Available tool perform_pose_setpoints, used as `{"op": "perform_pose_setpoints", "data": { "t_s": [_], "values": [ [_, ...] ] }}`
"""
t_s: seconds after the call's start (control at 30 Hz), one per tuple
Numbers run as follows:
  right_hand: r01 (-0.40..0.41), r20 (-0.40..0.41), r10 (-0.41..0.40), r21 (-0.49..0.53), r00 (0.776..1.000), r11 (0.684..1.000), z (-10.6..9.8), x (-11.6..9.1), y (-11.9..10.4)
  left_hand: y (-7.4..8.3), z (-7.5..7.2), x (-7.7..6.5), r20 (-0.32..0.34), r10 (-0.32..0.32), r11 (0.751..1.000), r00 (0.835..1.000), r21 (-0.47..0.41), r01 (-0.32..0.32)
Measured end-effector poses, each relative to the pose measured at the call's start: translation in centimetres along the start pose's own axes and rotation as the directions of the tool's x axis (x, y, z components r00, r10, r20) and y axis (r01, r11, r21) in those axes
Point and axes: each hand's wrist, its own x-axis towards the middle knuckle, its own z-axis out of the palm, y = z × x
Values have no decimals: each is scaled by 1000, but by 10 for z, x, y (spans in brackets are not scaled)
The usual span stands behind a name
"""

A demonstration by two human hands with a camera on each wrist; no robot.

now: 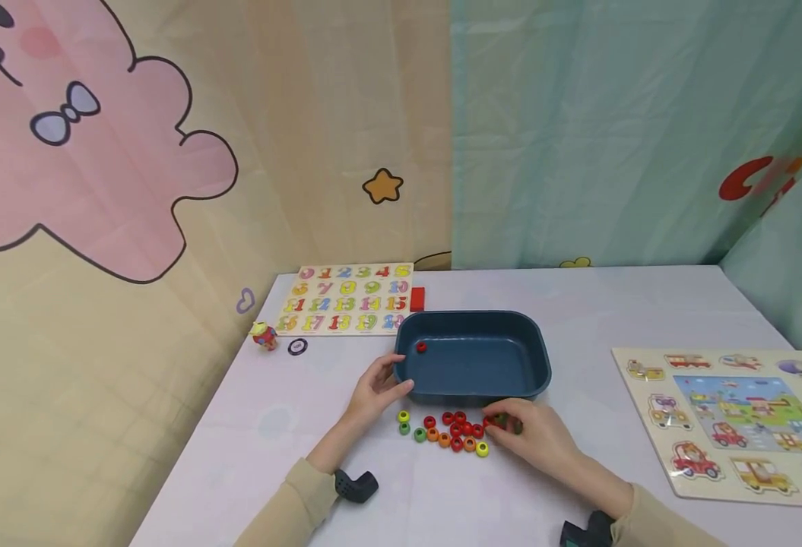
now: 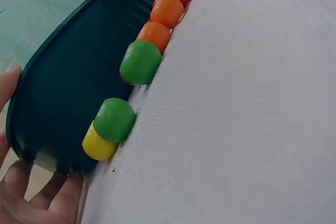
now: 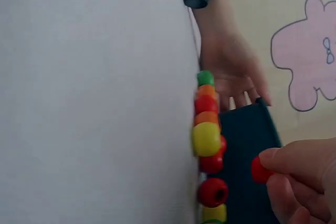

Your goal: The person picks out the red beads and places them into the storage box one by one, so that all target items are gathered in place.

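A dark blue rectangular tub lies in front of me with one red bead inside, near its left end. My left hand holds the tub's left end, thumb and fingers spread around the wall and rim. Between thumb and fingertips, my right hand pinches a red bead just off the tub's front right. Loose beads lie in a cluster along the tub's near side, among them a yellow bead, a green bead and an orange bead. Right fingers partly hide several beads in the head view.
A number puzzle board lies behind and left of the tub, with a red block by its edge. A small figurine and a round chip sit at the left. A vehicle puzzle board lies at the right.
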Motion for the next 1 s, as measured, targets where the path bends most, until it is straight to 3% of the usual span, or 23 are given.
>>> {"op": "perform_pose_setpoints", "data": {
  "t_s": [0.13,0.23,0.37,0.47,0.53,0.7,0.83,1.0],
  "values": [
    [137,4,-137,54,991,989,-17,3,-14,0,0,-3,-12,-7,1000,1000,14,7],
    [268,-10,-268,86,963,960,-33,15,-26,0,-1,-5,-17,-19,1000,1000,13,19],
    [423,-50,-420,83,906,903,-51,49,-39,1,-1,-5,-22,-20,1000,1000,9,20],
    [459,-53,-456,84,888,884,-57,81,-42,1,-1,-3,-18,-6,1000,1000,11,7],
    [429,-27,-429,102,903,898,-54,101,-40,2,0,-2,-9,2,1000,1000,5,-2],
    [258,121,-279,168,953,951,-31,146,-29,1,1,-1,14,4,1000,1000,-9,-4],
    [147,231,-188,184,955,972,-8,170,-18,0,1,-1,15,-12,1000,1000,-20,13],
    [89,287,-143,193,947,977,9,187,-6,1,0,-1,11,-11,1000,1000,-19,11]
  ]
}}
